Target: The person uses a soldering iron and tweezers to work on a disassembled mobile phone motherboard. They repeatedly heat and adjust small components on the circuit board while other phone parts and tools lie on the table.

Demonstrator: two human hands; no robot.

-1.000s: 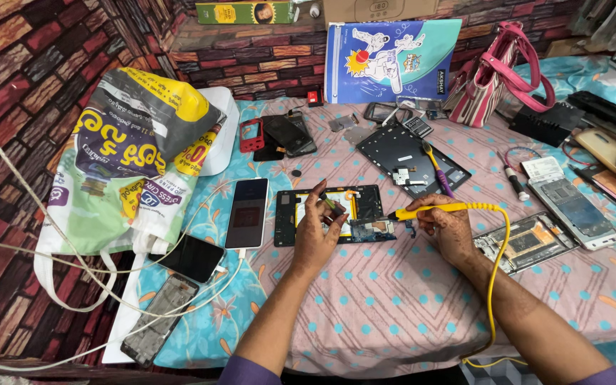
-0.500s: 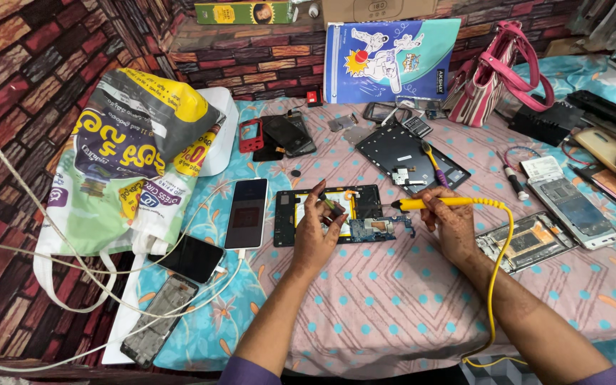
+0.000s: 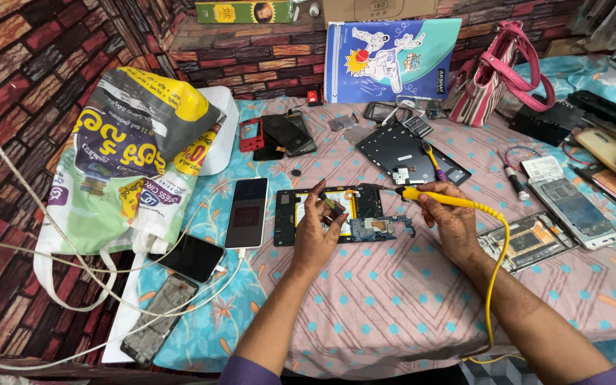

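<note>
- Brick-patterned walls enclose a tabletop (image 3: 393,314) covered with a pink cloth marked with zigzag lines and blue dots, on which phone parts are spread.
- An opened black phone frame with a yellow battery and an exposed blue-green circuit board (image 3: 336,214) is laid flat near the middle of the tabletop, its long axis running left to right across the view.
- The left hand (image 3: 319,232) is rested over the middle of the frame, its fingertips pinched together on a thin, pale tool or wire; exactly what is pinched cannot be told.
- A yellow-handled soldering iron with a coiled yellow cord (image 3: 440,198) is gripped in the right hand (image 3: 454,221), fingers wrapped shut around the handle.
- The iron is held almost level, its dark tip pointing left toward the upper right end of the frame, just beside it; whether the tip touches the board cannot be told.
- The frame lies to the left of the right hand and directly under the left hand, so the left hand is the nearer one.
- A white-cased phone with a dark screen (image 3: 247,212) lies just left of the frame, upright in the view.
- A large printed plastic bag in yellow, green and white (image 3: 133,157) sits farther left.
- A pink striped handbag (image 3: 497,78) stands well apart at the far right.
</note>
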